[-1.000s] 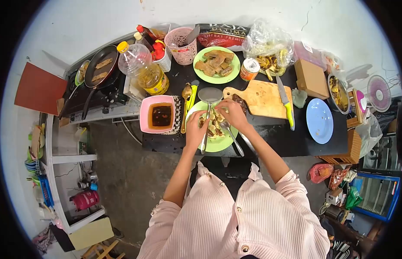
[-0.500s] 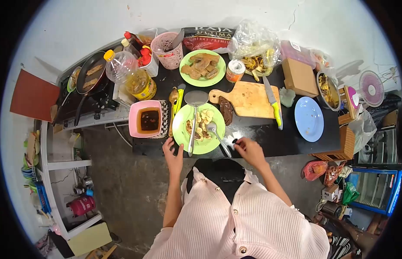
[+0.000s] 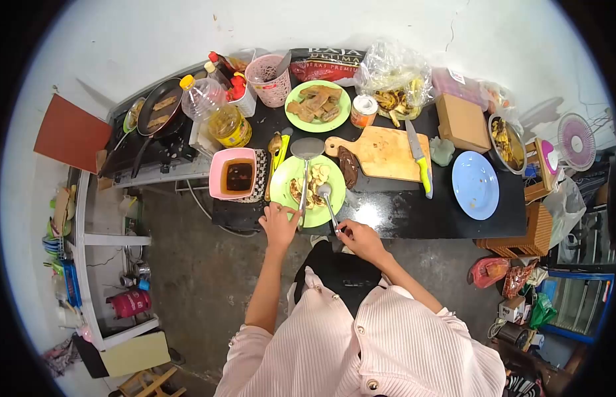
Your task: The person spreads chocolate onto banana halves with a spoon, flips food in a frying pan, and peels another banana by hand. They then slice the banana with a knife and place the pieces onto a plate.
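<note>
A green plate [image 3: 279,191] holds pale and browned sliced pieces [image 3: 316,178]. A metal spatula [image 3: 308,147] with a broad round head lies across it, handle toward me. My left hand [image 3: 280,225] is at the plate's near left rim, with thumb and forefinger closed at the handle's end. At the near right rim, my right hand [image 3: 362,239] pinches the handle of a metal spoon [image 3: 330,206], whose bowl rests among the pieces. A dark brown, long object [image 3: 348,168] lies just right of the plate.
A pink bowl [image 3: 215,173] of dark liquid stands left of the plate. Rightward are a wooden cutting board [image 3: 384,153], a knife [image 3: 419,159] and a blue plate [image 3: 475,188]. Behind stand another green plate [image 3: 294,122], a can [image 3: 363,112] and an oil bottle [image 3: 230,126].
My left hand has moved right to the spatula's handle. My right hand has shifted left and closed on the spoon's handle. The camera's view has turned slightly.
</note>
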Demonstrator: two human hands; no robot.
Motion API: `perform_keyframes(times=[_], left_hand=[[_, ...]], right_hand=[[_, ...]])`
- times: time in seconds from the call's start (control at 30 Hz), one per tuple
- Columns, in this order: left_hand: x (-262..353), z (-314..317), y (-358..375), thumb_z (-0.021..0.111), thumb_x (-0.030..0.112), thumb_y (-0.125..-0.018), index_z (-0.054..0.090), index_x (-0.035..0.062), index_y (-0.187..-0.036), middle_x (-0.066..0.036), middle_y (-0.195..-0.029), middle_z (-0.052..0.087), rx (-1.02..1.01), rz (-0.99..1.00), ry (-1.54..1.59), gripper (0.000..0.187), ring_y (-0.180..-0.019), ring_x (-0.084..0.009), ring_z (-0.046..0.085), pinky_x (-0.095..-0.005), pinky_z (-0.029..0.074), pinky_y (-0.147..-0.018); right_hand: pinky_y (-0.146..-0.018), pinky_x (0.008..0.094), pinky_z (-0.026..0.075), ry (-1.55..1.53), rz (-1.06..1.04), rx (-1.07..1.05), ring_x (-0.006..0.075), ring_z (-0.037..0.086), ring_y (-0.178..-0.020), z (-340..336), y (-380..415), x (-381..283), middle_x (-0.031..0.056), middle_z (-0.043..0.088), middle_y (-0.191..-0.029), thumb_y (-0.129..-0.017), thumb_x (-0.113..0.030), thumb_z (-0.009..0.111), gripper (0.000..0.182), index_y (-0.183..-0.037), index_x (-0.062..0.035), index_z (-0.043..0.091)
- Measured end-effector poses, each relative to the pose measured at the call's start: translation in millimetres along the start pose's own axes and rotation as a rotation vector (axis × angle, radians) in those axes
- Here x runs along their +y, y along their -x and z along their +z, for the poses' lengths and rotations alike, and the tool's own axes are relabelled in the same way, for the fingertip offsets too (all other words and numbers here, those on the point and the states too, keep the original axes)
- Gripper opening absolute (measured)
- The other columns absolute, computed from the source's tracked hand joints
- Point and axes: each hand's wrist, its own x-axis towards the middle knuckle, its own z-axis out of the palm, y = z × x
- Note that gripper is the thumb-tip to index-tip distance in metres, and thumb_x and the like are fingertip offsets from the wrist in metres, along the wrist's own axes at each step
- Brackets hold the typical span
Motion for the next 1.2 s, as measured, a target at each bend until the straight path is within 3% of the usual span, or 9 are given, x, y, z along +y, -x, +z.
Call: perform_keyframes(times=[0.1, 0.3, 0.57, 0.7, 0.83, 0.9, 1.03, 1.1, 1.2], left_hand=[[7.6, -5.2, 0.5, 0.068, 0.033, -0.078, 0.07, 0.014, -0.082, -0.004, -0.096, 0.047, -0.036, 0.033, -0.015, 0.019, -0.096, -0.0232, 0.043, -0.0424, 0.027, -0.079], [-0.5, 8.2, -3.9, 0.068, 0.033, -0.08, 0.072, 0.0151, -0.088, -0.005, -0.105, 0.049, -0.115, -0.154, 0.19, 0.02, -0.101, -0.0246, 0.044, -0.0437, 0.029, -0.082], [18.4, -9.0, -4.8, 0.067, 0.034, -0.08, 0.071, 0.0147, -0.09, -0.006, -0.103, 0.048, 0.138, -0.137, 0.234, 0.023, -0.104, -0.0269, 0.043, -0.0429, 0.032, -0.084], [35.4, -32.1, 13.3, 0.069, 0.02, -0.077, 0.069, 0.0149, -0.086, -0.005, -0.101, 0.045, 0.245, -0.071, 0.261, 0.01, -0.1, -0.0245, 0.043, -0.0391, 0.027, -0.079], [41.5, -52.6, 42.8, 0.067, 0.013, -0.076, 0.067, 0.0129, -0.091, -0.004, -0.099, 0.045, 0.271, -0.065, 0.5, 0.015, -0.099, -0.0248, 0.043, -0.0386, 0.029, -0.079], [30.1, -61.2, 58.8, 0.067, 0.012, -0.076, 0.067, 0.0098, -0.091, -0.004, -0.097, 0.045, 0.34, -0.019, 0.623, 0.015, -0.097, -0.0241, 0.044, -0.0366, 0.031, -0.08], [-16.9, -103.5, 86.1, 0.07, 0.02, -0.077, 0.066, 0.0103, -0.094, -0.004, -0.097, 0.049, 0.343, -0.01, 0.656, 0.02, -0.096, -0.0213, 0.046, -0.0343, 0.032, -0.084], [-65.9, -132.9, 101.5, 0.071, 0.024, -0.077, 0.065, 0.0121, -0.101, -0.004, -0.1, 0.051, 0.376, -0.005, 0.555, 0.028, -0.097, -0.0205, 0.047, -0.0327, 0.034, -0.083], [-165.0, -166.2, 134.0, 0.068, 0.019, -0.079, 0.061, 0.0115, -0.109, -0.008, -0.103, 0.053, 0.417, -0.245, 0.608, 0.031, -0.09, -0.0222, 0.052, -0.0336, 0.042, -0.078]], right_hand=[[-0.058, 0.0362, 0.047, -0.07, 0.04, -0.042, 0.0241, 0.061, -0.062, -1.5, 7.1, 4.8, 0.0075, 0.061, -0.066, -0.084, -0.024, 0.061, 0.018, -0.094, -0.0094, 0.062], [-0.061, 0.0278, 0.045, -0.355, -0.021, -0.074, 0.0141, 0.056, -0.062, -1.5, 26.4, 18.4, 0.007, 0.059, -0.069, -0.086, -0.017, 0.058, 0.02, -0.101, -0.0036, 0.059], [-0.058, 0.0268, 0.043, -0.447, -0.163, -0.065, 0.0105, 0.055, -0.063, -2.9, 3.7, -16.5, 0.0053, 0.059, -0.071, -0.089, -0.014, 0.055, 0.019, -0.104, -0.002, 0.058], [-0.066, 0.026, 0.047, -0.339, -0.144, 0.048, 0.0129, 0.058, -0.081, 7.9, -27.5, -56.7, 0.0075, 0.058, -0.093, -0.092, -0.012, 0.05, 0.027, -0.117, -0.0014, 0.054], [-0.07, 0.0313, 0.048, -0.414, -0.28, 0.056, 0.0248, 0.059, -0.089, 36.0, -45.3, -87.2, 0.0145, 0.054, -0.104, -0.094, -0.018, 0.049, 0.025, -0.11, 0.0003, 0.056], [-0.072, 0.0232, 0.044, -0.386, -0.369, 0.027, 0.0146, 0.055, -0.085, 51.5, -44.5, -100.6, 0.0082, 0.051, -0.108, -0.096, -0.015, 0.046, 0.023, -0.112, -0.0009, 0.055], [-0.074, 0.024, 0.045, -0.479, -0.454, 0.062, 0.0115, 0.053, -0.083, 87.6, -29.0, -161.1, 0.0091, 0.055, -0.1, -0.097, -0.01, 0.041, 0.019, -0.106, 0.0014, 0.053], [-0.075, 0.0274, 0.045, -0.345, -0.485, 0.184, 0.0181, 0.055, -0.091, 106.8, -34.3, -186.1, 0.0107, 0.056, -0.095, -0.095, -0.01, 0.043, 0.018, -0.1, -0.0007, 0.058], [-0.055, 0.0256, 0.036, -0.485, -0.215, 0.07, 0.0089, 0.041, -0.057, 125.3, -44.7, -229.9, 0.0015, 0.046, -0.064, -0.093, -0.006, 0.043, 0.015, -0.098, -0.0019, 0.056]])
